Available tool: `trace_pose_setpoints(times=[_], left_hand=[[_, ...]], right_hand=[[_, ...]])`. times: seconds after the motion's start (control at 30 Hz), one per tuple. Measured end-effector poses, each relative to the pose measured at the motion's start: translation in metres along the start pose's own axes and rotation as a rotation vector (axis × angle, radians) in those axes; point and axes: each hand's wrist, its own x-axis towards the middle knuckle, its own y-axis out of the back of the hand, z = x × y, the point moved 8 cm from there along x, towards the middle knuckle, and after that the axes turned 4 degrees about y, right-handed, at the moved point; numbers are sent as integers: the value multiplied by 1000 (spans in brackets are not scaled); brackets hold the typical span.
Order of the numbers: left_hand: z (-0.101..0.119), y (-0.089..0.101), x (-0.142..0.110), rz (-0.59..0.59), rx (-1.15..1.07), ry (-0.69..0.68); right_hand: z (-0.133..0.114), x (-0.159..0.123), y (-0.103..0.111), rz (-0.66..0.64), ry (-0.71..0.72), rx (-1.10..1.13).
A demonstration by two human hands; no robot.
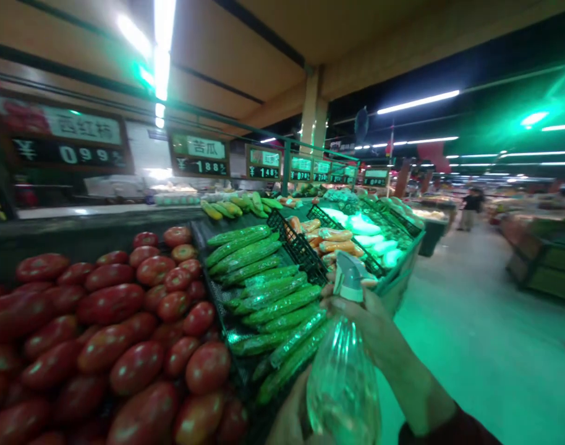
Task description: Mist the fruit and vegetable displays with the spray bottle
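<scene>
A clear, ribbed spray bottle with a pale trigger head is held upright at the lower middle, with liquid inside. My right hand is wrapped round its neck, fingers up by the trigger. Lower down, my left hand grips the side of the bottle's body, partly cut off by the bottom edge. Just beyond the bottle lie long green cucumbers in rows on a black tray. A heap of red tomatoes fills the left side of the stand.
Black crate dividers separate the cucumbers from carrots. Yellow-green bitter gourds lie at the back. Price signs hang above the stand. An aisle floor runs along the right, with a person far down it.
</scene>
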Motion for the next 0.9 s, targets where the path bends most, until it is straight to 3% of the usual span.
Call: trace_pose_setpoints(times=[0.1, 0.17, 0.37, 0.63, 0.9], left_hand=[[12, -30, 27, -157, -86, -165], [19, -39, 40, -165, -59, -224], [21, -31, 52, 58, 193, -151], [21, -4, 42, 269, 235, -178], [26, 1, 15, 216, 181, -200]], right_hand=[[-7, 20, 17, -32, -5, 11], [-11, 32, 26, -41, 1, 16], [-5, 58, 32, -74, -2, 54], [10, 70, 4, -191, -35, 82], [16, 63, -45, -345, -47, 84]])
